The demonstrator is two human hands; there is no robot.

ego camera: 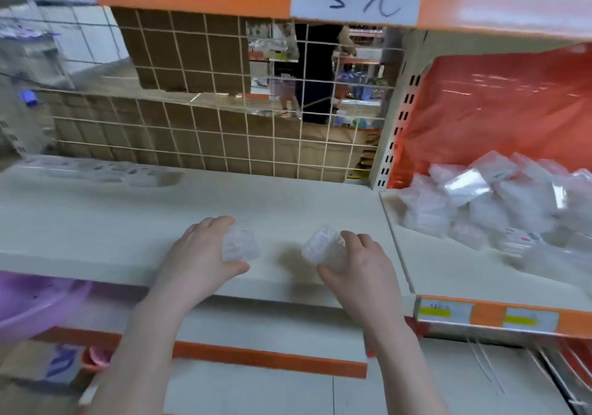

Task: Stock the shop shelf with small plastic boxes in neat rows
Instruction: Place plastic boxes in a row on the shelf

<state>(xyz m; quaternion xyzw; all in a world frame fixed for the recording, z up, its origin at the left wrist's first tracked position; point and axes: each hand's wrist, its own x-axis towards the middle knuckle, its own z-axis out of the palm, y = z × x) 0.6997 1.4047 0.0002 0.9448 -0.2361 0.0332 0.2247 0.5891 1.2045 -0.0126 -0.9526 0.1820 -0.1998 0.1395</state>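
- Two small clear plastic boxes are in play in the head view, one per hand. The left hand (200, 251) has its fingers curled over the top of the left clear box (241, 245) with the thumb tucked under near the front, and the right hand (355, 262) wraps the right clear box (323, 248) the same way, thumb low, fingers over the far side.
- Both boxes sit at or just above the front part of the wide cream shelf board (128, 222). Can't tell if they're touching down, it's a bit blurry.
- Handling guess: these look super light, thin-walled and kinda slick, so they'd probably skid or tip if nudged. I'd grab across the two opposite sides, gently, since squeezing hard might flex or pop the lid.
- Around them: a row of similar clear boxes (105, 171) at the back left of the shelf, near the cream wire grid back panel (224, 132).
- Next bay to the right holds a messy pile of clear plastic packets (487, 196) in front of an orange-red plastic sheet (499, 104), well apart from the hands.
- Purple translucent plastic basin (38, 299) sits lower left, below the shelf.
- Nothing seems to block the middle of the shelf.
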